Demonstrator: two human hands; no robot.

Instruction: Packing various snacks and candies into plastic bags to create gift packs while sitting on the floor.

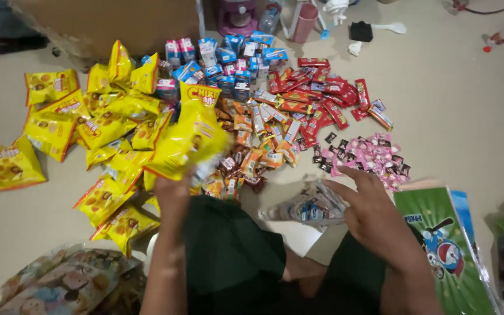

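Note:
My left hand (173, 195) is raised over my knee and grips a yellow snack bag (191, 140), which looks blurred. My right hand (368, 207) has its fingers spread on a clear plastic bag (310, 207) that lies on the floor in front of me and has small packets inside. Beyond my hands lies a pile of small orange and brown snack packets (252, 146). To the left lie several more yellow snack bags (106, 128).
Blue and white drink cartons (228, 58) stand at the back, red wrapped bars (316, 99) to their right, pink sweets (368, 154) nearer. A green cartoon-printed bag (444, 245) is at my right, a patterned cloth (65, 283) at my left, a cardboard box (112, 23) behind.

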